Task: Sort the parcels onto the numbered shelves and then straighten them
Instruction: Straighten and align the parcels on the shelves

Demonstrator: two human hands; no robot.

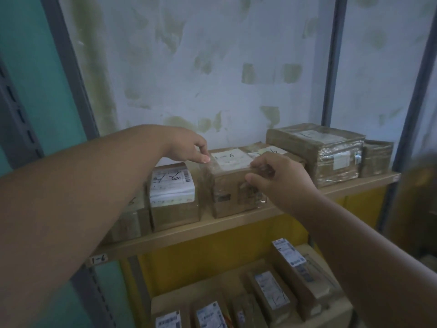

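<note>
Honestly, right hand (pixel 281 183) pinches the 1-6 parcel's (pixel 234 185) near corner on the 1-6 shelf (pixel 236 223), left hand (pixel 189 147) fingertips steadying. Glossy tape could slip, nudging the neighbouring parcel (pixel 175 197) crooked.

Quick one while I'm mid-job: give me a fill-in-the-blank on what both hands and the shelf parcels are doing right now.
1. Both hands are on the parcel whose top label reads ____.
2. The right hand grips that parcel's ____ front corner.
3. The tag on the shelf edge reads ____.
4. The left hand touches the parcel at its top ____ edge.

Missing words: 1-6; right; 1-6; left
</note>
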